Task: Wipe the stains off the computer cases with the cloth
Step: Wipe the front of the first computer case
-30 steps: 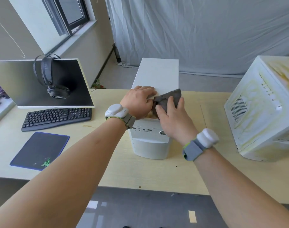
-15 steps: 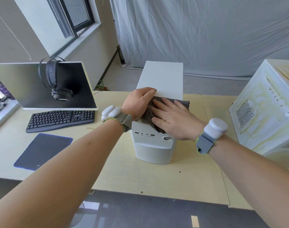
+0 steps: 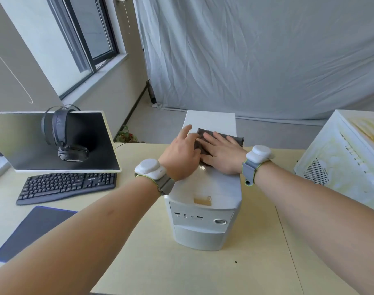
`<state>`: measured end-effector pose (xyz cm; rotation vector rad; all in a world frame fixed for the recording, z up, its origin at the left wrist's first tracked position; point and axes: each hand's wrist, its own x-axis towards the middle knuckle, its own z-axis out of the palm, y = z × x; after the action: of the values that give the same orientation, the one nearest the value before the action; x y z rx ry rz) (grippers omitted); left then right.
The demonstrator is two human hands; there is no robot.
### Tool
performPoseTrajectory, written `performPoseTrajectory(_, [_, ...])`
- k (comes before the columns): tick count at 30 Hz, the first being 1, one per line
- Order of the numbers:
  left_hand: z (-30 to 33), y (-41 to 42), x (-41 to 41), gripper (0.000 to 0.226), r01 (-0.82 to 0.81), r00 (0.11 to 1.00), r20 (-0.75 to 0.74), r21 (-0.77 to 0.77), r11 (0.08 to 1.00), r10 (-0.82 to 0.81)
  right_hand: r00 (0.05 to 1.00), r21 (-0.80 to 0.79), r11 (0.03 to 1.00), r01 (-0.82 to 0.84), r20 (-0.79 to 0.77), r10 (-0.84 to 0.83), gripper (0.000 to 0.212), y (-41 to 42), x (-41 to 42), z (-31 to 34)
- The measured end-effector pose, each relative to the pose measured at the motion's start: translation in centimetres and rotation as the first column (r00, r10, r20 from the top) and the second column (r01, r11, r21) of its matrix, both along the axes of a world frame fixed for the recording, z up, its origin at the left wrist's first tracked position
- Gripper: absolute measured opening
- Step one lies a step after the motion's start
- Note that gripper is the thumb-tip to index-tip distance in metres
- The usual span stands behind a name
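Step in hand: wiping the top of the small white computer case (image 3: 205, 188) that stands upright in the middle of the desk (image 3: 181, 271).
Cloth: the dark cloth (image 3: 221, 137) lies spread flat on the far part of the case top.
Right hand: the right hand (image 3: 221, 154) lies palm down on the cloth, fingers straight and together, pressing it onto the case.
Left hand: the left hand (image 3: 181, 155) rests on the top just beside the cloth, fingers loosely spread, their tips touching the cloth's left edge; it grips nothing.
What is left here: a brownish stain (image 3: 202, 201) shows at the near edge of the top, well apart from the cloth, so this case looks only partly done.
Next move: it probably calls for dragging the cloth back toward that mark with steady downward pressure while the other hand steadies the case.
Second case: the big case (image 3: 341, 158) at the right carries yellow smears over its side and top, by the look untouched.
Hidden or unclear: the surface under the cloth and both palms; the big case is cut off by the right edge, and its far faces are out of view.
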<state>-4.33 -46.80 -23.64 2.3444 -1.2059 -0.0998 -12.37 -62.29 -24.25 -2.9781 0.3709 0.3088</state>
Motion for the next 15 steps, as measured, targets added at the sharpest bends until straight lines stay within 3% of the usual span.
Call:
performPoseTrajectory(4, [-1.4,0.1,1.1,0.058,0.114,0.979,0.168,0.038,0.993,-0.119,0.999,-0.012,0.998,0.054,0.003,-0.054,0.065,-2.0,2.7,-0.4])
performPoseTrajectory(15, [-3.6,-0.3,2.3,0.068,0.158,0.975,0.146,0.087,0.984,-0.170,0.983,-0.028,0.983,0.179,-0.045,-0.180,0.069,-7.2,11.2,-0.2])
